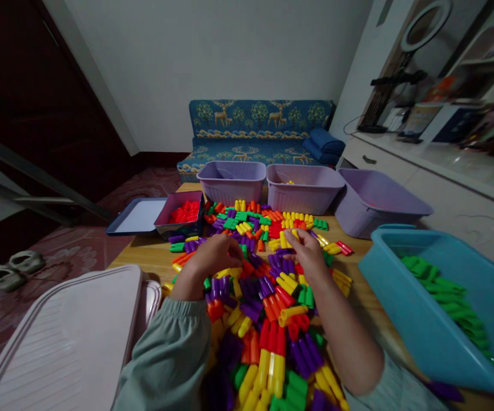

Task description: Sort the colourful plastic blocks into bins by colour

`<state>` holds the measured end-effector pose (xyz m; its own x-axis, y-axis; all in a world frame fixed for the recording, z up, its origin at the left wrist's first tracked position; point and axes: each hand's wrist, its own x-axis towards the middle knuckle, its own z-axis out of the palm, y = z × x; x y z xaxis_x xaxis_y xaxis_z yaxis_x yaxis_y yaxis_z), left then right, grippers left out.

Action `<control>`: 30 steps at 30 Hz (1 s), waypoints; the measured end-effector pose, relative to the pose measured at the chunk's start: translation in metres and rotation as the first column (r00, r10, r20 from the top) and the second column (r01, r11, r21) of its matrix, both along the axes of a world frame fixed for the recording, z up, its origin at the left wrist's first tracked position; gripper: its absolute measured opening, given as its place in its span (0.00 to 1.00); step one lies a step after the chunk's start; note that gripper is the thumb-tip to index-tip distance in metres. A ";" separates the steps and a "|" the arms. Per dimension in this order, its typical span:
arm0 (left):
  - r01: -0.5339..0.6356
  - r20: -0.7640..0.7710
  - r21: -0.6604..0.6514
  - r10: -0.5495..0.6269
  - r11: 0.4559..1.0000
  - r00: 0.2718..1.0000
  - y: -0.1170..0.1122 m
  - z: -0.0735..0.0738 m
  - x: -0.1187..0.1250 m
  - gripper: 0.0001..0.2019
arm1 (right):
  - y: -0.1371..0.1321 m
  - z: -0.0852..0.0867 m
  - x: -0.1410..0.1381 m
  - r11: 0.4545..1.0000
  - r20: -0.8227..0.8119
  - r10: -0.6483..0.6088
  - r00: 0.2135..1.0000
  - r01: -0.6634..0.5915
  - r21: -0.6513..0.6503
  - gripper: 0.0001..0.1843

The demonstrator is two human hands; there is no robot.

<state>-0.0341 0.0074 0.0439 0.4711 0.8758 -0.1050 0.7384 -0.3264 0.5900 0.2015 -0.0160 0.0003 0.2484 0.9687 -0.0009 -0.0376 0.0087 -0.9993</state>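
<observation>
Purple, yellow, red, green, orange blocks (pixel 268 285); lilac bins (pixel 232 181); blue tub (pixel 405 308); deer-patterned blue sofa (pixel 259 128).

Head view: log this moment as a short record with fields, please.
surface: wooden table
pile: mixed coloured plastic tubes spread across it
left hand: resting on the pile, grip unclear
right hand: on the pile, fingers curled
red tubes: small box
green tubes: blue bin
far edge: three purple bins

Both hands rest on a heap of coloured plastic tubes (pixel 268 297) spread over a wooden table (pixel 152 257): the left hand (pixel 215 256) curled palm-down on the pile, the right hand (pixel 309 251) just beside it, fingers pinching among tubes. Three purple bins (pixel 232 180) stand far, a blue bin (pixel 401 297) with green tubes (pixel 439 291) right, a red-filled box (pixel 182 212) far left.
</observation>
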 end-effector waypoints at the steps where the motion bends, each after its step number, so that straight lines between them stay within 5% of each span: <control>1: 0.014 -0.103 0.002 -0.014 1.000 0.995 -0.002 0.004 -0.005 0.09 | 0.000 0.000 0.002 1.000 -0.014 -0.009 1.000 0.009 -0.006 0.24; 6: 0.075 -0.325 0.059 -0.052 0.995 0.944 -0.012 0.003 0.003 0.20 | -0.001 0.000 0.000 1.000 -0.024 0.005 1.000 -0.006 -0.031 0.22; 11: 0.041 -0.311 0.089 -0.012 0.995 0.950 -0.012 -0.009 0.023 0.12 | -0.001 -0.004 -0.005 0.999 -0.010 0.013 1.000 -0.013 -0.052 0.22; 15: -0.127 -0.044 0.104 0.132 0.987 0.990 -0.004 -0.014 0.023 0.08 | 0.000 -0.006 -0.005 0.998 -0.020 0.024 1.000 -0.025 -0.061 0.23; 19: -0.337 0.338 -0.104 0.351 0.936 0.873 0.002 -0.023 0.034 0.17 | -0.002 -0.003 -0.010 0.996 -0.048 0.059 0.997 -0.062 -0.058 0.23; 23: -0.239 0.528 -0.330 0.389 0.913 0.755 0.002 -0.038 0.054 0.21 | -0.007 0.002 -0.018 0.989 -0.103 0.104 0.989 -0.114 -0.091 0.24; 27: -0.194 0.604 -0.387 0.406 0.902 0.685 0.002 -0.050 0.063 0.20 | -0.010 0.006 -0.022 0.987 -0.182 0.122 0.976 -0.138 -0.077 0.23; 30: -0.220 0.676 -0.433 0.476 0.874 0.562 0.006 -0.053 0.061 0.16 | -0.010 0.006 -0.023 0.981 -0.215 0.167 0.962 -0.184 -0.061 0.24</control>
